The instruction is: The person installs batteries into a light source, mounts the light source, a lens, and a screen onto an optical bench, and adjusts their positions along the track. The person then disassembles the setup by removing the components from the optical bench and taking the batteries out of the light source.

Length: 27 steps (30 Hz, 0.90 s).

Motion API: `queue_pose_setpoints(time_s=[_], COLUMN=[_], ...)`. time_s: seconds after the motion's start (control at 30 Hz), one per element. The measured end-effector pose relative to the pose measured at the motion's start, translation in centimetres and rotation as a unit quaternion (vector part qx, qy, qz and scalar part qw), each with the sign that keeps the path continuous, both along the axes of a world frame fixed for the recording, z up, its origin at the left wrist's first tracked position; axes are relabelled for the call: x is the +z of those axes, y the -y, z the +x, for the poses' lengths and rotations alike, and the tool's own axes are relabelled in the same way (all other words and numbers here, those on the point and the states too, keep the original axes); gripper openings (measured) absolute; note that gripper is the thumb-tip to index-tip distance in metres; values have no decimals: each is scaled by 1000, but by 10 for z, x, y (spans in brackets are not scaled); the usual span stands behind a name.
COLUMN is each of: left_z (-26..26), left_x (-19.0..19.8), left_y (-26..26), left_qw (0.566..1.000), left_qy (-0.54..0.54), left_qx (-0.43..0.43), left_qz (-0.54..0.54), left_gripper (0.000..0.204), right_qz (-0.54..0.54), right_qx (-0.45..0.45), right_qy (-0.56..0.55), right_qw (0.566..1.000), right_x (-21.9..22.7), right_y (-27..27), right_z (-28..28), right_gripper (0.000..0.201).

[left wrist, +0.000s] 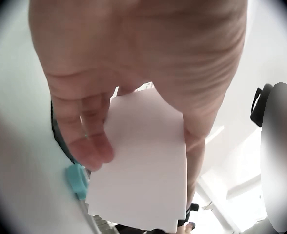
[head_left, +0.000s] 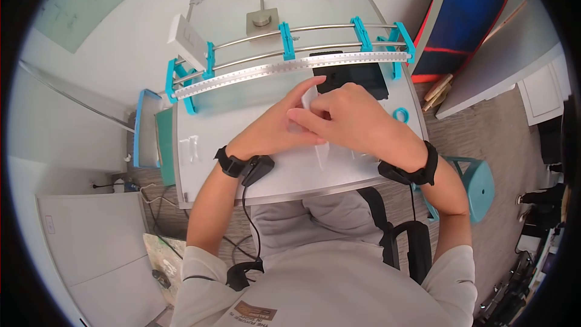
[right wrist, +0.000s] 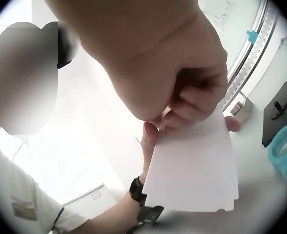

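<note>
A small white box or folded card, with notched edges at one end, is held between both hands above the table. The left hand grips it by its sides, fingers on one side and thumb on the other in the left wrist view. At its upper end, the right hand has curled fingers pinching the white piece. What the fingertips do inside the grip is hidden. Seen from the head, the white piece stands nearly edge-on between the palms.
Across the table runs a metal rail frame with turquoise brackets and a ruler strip. Behind the hands lies a black tablet-like panel. A turquoise ring is at the right, small clear pieces at the left.
</note>
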<state>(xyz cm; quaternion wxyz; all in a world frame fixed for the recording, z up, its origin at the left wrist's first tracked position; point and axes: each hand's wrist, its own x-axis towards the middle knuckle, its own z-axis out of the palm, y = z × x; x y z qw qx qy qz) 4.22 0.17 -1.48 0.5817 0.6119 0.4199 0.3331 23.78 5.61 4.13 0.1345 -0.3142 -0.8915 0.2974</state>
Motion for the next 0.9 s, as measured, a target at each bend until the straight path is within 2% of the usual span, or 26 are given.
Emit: queue_pose_setpoints(time_s=[0.03, 0.1, 0.17, 0.23, 0.27, 0.3, 0.37, 0.47, 0.53, 0.6, 0.7, 0.8, 0.83, 0.9], left_z=[0, 0, -7, -12, -14, -15, -13, -12, -16, -23, -25, -26, -25, -22], left_x=[1, -1, -9, -15, -20, -23, -25, -21, -20, -21, -17, -37, -30, -8], left_y=[0, 1, -2, -3, -3, -4, -6, -4, -1, 2, 0, -6, -8, -13], left_qw=[1000, 989, 984, 979, 976, 972, 974, 976, 978, 990, 993, 988, 988, 996], left_qy=[1, 145, 178, 202, 217, 233, 228, 216, 207, 137, 106, 147, 151, 74], left_qx=[0, -1, 5, 2, 3, 2, 5, -1, -10, -11, -39, -43, -38, 35], left_qz=[-2, -35, -29, -19, -21, -23, -2, 18, 23, -4, -21, 21, 21, 27], left_gripper=[102, 93, 87, 81, 80, 78, 79, 80, 80, 80, 81, 75, 75, 72], right_qz=[-23, -29, -33, 111, 99, 100, 140, 123, 130, 139, 141, 151, 152, 153], right_qx=[38, 35, 49, 108, 157, 160, 178, 173, 176, 178, 195, 181, 167, 156], right_qy=[-35, -53, -65, -131, -99, -98, -75, -51, -60, -69, -64, -12, -13, -11], right_qw=[998, 998, 996, 979, 978, 977, 971, 976, 974, 972, 968, 972, 974, 976], right_x=[-2, 8, 14, 15, 15, 13, 6, 3, 3, 4, 2, 2, 2, 0], right_y=[-1, -3, -9, -11, -10, -8, -2, 2, 4, 3, 4, 9, 9, 10], right_z=[2, 17, 27, 37, 40, 40, 38, 34, 31, 29, 29, 31, 34, 39], right_gripper=[34, 27, 31, 62, 91, 91, 99, 104, 103, 102, 100, 105, 102, 100])
